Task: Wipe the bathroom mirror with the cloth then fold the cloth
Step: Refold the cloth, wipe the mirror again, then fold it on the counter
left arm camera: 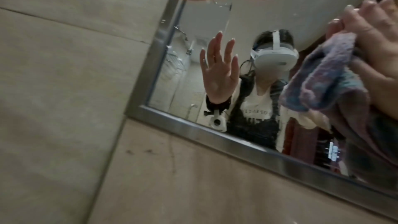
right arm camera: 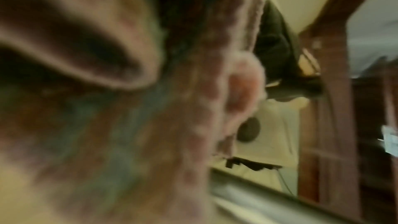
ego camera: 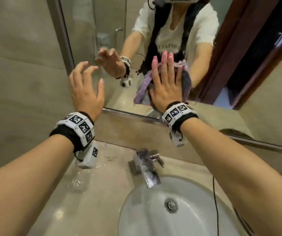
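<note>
Right hand (ego camera: pixel 165 86): flat, fingers straight, pressing purple-grey knitted cloth (ego camera: pixel 186 79) on steel-framed mirror (ego camera: pixel 89 40), frame centre | left hand (ego camera: pixel 85 86): loosely spread, empty | risk: unpinned lower-left cloth fold slips, bare fingers smear glass.

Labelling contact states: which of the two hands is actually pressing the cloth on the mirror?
The right hand: its straight fingers press the purple cloth flat against the mirror. The left hand hangs beside it with loosely curled fingers, holding nothing.

Dim warm light; head view warped; right wrist view v. blurred.
</note>
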### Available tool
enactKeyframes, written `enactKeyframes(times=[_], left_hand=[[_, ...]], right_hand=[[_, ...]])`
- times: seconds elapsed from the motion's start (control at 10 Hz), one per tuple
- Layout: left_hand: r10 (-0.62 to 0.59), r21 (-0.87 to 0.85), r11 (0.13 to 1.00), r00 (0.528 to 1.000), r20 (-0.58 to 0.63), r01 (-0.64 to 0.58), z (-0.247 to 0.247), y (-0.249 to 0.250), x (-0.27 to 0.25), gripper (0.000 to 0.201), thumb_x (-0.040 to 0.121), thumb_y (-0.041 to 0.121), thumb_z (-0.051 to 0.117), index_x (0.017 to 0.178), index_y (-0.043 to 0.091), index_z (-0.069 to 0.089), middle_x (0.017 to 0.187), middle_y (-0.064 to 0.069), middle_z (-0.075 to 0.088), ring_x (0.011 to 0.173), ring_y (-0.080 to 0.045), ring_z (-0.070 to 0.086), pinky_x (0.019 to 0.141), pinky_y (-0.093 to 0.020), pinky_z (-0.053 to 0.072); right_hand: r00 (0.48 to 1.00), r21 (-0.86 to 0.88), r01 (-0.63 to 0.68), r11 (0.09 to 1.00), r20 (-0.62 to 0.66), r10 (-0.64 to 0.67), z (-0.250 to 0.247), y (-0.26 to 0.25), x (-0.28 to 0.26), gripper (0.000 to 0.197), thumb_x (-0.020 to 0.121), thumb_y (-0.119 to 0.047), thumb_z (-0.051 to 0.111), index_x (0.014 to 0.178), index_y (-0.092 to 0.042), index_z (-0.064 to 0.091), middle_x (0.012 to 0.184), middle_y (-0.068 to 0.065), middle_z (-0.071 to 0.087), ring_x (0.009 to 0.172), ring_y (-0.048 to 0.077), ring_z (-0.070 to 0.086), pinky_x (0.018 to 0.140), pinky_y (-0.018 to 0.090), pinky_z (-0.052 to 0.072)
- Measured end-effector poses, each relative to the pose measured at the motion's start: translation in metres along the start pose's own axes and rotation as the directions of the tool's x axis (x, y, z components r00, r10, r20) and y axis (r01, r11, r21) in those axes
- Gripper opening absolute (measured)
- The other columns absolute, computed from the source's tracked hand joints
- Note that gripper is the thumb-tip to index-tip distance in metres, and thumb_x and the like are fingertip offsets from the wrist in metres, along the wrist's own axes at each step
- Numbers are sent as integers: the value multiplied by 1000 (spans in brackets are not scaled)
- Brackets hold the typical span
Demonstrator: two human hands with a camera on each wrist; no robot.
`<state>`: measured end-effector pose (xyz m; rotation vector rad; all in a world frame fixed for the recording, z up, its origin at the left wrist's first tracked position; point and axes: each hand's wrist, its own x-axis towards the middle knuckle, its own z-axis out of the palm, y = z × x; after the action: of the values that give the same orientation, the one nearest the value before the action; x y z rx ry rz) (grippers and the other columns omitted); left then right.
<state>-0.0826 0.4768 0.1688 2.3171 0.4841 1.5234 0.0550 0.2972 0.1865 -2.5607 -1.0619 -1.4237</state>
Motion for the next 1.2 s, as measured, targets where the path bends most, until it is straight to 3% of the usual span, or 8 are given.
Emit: enactKeyframes(times=[0.3,0.4,0.5,0.8,0.9,1.0,1.1,1.2], left_hand=[[-56,91,994,997,-46,60,-38,-68,-18,32,87,18,52,114,3,57,126,-18,50,112,-35,48,98,-34,32],[-53,89,995,998,-25,55,-42,-73,-28,32,87,16,52,114,1,57,124,-19,51,112,-34,48,99,-35,33],[-71,96,993,997,4,70,-48,-74,-37,32,87,17,50,116,3,56,125,-16,51,114,-32,48,101,-36,35],[-54,22,998,999,8,54,-38,-12,-25,33,87,17,50,116,3,55,123,-16,52,113,-30,48,99,-29,30],[-13,-73,997,1000,19,14,-20,41,-18,34,87,18,49,116,3,55,122,-16,52,116,-26,45,102,-29,29],[52,-146,988,999,14,-49,-2,93,-14,34,86,18,49,116,3,56,122,-16,54,115,-25,46,102,-26,27],[88,-228,971,996,27,-79,10,136,-16,35,86,20,48,116,4,55,123,-14,53,116,-25,46,103,-30,28],[119,-290,952,992,38,-103,18,166,-19,35,86,21,48,116,4,54,123,-14,53,116,-24,44,103,-28,28]], right_hand=[[866,72,445,893,220,-449,44,-118,22,59,93,-23,43,145,-5,25,151,13,31,140,29,30,110,41,-22],[785,278,450,849,330,-524,60,-140,16,54,99,-15,25,149,-7,8,158,11,4,146,23,-2,97,20,-38],[783,510,334,793,319,-535,70,-148,11,58,96,-7,34,149,-10,11,158,8,2,142,15,-17,107,16,-28],[828,200,514,834,139,-543,27,-13,-10,52,98,-22,42,146,-5,29,153,16,26,145,28,-3,115,33,-20],[879,-6,475,880,39,-474,9,62,-25,58,100,-36,32,150,-14,13,159,10,3,143,20,-21,113,40,-22],[977,-98,213,972,44,-209,-8,122,-60,67,95,-37,41,150,-21,6,159,8,-8,146,22,-10,112,42,-15],[919,-103,-391,915,13,394,-35,162,-86,65,88,-34,37,148,-14,22,152,22,24,142,36,18,115,44,-1],[465,25,-885,465,-9,885,-61,191,-86,61,90,-19,12,149,-6,10,155,25,10,144,39,9,117,44,11]])
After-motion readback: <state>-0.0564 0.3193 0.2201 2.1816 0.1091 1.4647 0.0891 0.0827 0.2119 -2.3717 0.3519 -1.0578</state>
